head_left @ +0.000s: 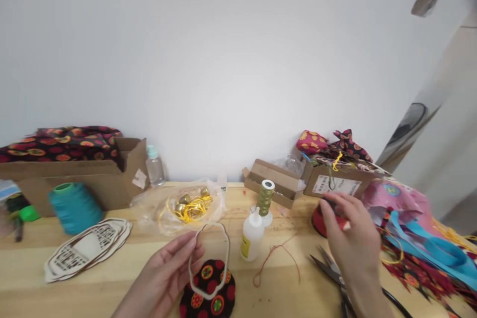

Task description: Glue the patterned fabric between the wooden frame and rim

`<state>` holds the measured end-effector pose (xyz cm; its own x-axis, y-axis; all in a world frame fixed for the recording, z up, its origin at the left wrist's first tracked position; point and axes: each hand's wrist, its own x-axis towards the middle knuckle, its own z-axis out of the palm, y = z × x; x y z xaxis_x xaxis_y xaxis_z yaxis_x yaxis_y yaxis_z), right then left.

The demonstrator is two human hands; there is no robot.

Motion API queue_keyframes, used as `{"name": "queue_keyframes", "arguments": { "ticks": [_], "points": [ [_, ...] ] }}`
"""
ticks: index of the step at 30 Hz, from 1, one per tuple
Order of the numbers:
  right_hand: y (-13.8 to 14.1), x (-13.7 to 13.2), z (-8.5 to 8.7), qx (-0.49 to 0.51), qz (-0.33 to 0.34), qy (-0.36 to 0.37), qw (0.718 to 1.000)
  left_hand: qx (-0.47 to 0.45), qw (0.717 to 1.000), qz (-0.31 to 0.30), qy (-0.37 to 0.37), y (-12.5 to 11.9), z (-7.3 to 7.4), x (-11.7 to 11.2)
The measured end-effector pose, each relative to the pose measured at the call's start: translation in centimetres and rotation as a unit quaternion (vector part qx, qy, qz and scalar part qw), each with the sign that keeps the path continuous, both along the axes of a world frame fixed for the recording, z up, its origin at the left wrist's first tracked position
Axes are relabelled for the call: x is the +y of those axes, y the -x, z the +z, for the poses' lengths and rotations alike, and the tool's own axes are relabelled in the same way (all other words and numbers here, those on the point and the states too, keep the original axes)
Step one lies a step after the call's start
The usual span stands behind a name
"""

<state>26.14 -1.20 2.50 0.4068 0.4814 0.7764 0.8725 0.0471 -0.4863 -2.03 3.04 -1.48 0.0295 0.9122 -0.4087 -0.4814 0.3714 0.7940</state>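
My left hand [167,271] pinches a thin pale wooden frame ring [214,258] by its left side. The ring lies over a round piece of dark fabric with red and orange spots [208,295] on the wooden table [74,283]. My right hand [350,238] reaches out to the right and closes its fingers on a red spool-like object [320,218] next to a cardboard box. A white glue bottle [252,234] stands between the hands. Black scissors [331,271] lie just under my right wrist.
A gold thread spool [265,198], a loose red thread [276,258], a plastic bag of gold bells and yellow cord [186,206], a teal thread cone [74,207], stacked laser-cut wooden pieces [87,247], cardboard boxes [93,184] with patterned fabric and blue ribbons [428,246] surround the hands.
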Motion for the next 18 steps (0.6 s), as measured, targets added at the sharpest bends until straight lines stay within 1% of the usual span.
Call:
{"name": "queue_keyframes", "arguments": {
  "ticks": [1, 2, 3, 4, 5, 6, 7, 8, 9, 10, 11, 12, 13, 14, 16, 17, 18],
  "points": [
    [0.8, -0.5, 0.4, 0.023, 0.020, -0.035, 0.999, -0.003, 1.000, 0.000, -0.005, 0.0, -0.1, 0.0],
    [1.9, -1.0, 0.5, 0.048, 0.067, -0.025, 0.996, -0.004, 1.000, 0.001, -0.012, 0.0, -0.2, -0.1],
    [3.2, -1.3, 0.3, 0.073, 0.132, 0.027, 0.988, -0.005, 1.000, 0.001, -0.017, -0.1, -0.1, -0.1],
    [4.6, -1.5, -0.2, 0.087, 0.199, 0.085, 0.972, -0.005, 1.000, 0.002, -0.023, -0.1, -0.1, -0.2],
    [6.1, -1.6, -0.8, 0.096, 0.250, 0.155, 0.951, -0.005, 1.000, 0.004, -0.028, -0.1, 0.0, -0.3],
    [7.4, -1.5, -1.6, 0.109, 0.281, 0.227, 0.926, -0.007, 0.999, 0.006, -0.033, -0.1, 0.2, -0.4],
    [8.6, -1.4, -2.4, 0.129, 0.311, 0.284, 0.898, -0.008, 0.999, 0.007, -0.037, -0.1, 0.4, -0.5],
    [9.5, -1.1, -3.1, 0.155, 0.342, 0.325, 0.868, -0.009, 0.999, 0.006, -0.039, 0.0, 0.5, -0.6],
    [10.1, -0.9, -3.6, 0.182, 0.378, 0.349, 0.837, -0.010, 0.999, 0.004, -0.041, 0.0, 0.7, -0.7],
    [10.5, -0.7, -3.9, 0.206, 0.404, 0.356, 0.817, -0.011, 0.999, 0.000, -0.043, 0.1, 0.8, -0.8],
    [10.7, -0.5, -4.0, 0.224, 0.419, 0.353, 0.806, -0.012, 0.999, -0.003, -0.048, 0.2, 0.9, -0.9],
    [10.8, -0.4, -4.0, 0.232, 0.419, 0.345, 0.808, -0.011, 0.999, -0.006, -0.052, 0.3, 0.9, -0.9],
    [10.8, -0.3, -3.7, 0.226, 0.404, 0.332, 0.822, -0.008, 0.998, -0.012, -0.057, 0.4, 0.9, -0.9],
    [10.9, -0.3, -3.4, 0.201, 0.381, 0.316, 0.845, -0.001, 0.998, -0.018, -0.063, 0.5, 0.9, -0.9],
    [11.2, -0.3, -2.7, 0.098, 0.340, 0.278, 0.893, 0.017, 0.996, -0.034, -0.086, 0.4, 0.5, -1.0],
    [11.6, -0.3, -2.5, 0.024, 0.326, 0.251, 0.911, 0.023, 0.993, -0.043, -0.103, 0.3, 0.2, -1.0],
    [12.1, -0.3, -2.4, -0.054, 0.318, 0.223, 0.920, 0.022, 0.991, -0.053, -0.124, 0.2, -0.1, -1.0]
  ]
}}
